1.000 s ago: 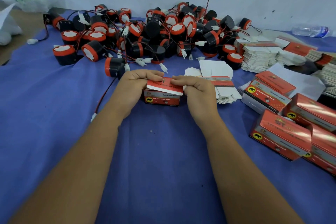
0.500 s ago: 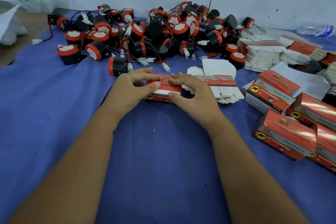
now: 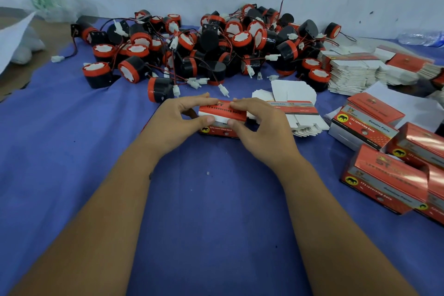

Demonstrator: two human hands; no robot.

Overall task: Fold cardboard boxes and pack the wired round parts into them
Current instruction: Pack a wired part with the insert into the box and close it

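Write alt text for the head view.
Both hands, left hand and right hand, pinch the lid flap of a small red cardboard box on a blue cloth. Behind lies a pile of wired round horns; finished boxes sit at right.

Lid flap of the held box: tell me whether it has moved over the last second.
Yes. The lid flap has swung down toward the box front, which sits on the blue cloth.

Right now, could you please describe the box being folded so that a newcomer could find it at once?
On the blue cloth, just in front of the heap of black-and-red wired round parts, sits a small red printed cardboard box. Unlike the finished red boxes at the right, it alone is pinched between the left hand and right hand, with its lid flap not yet closed.
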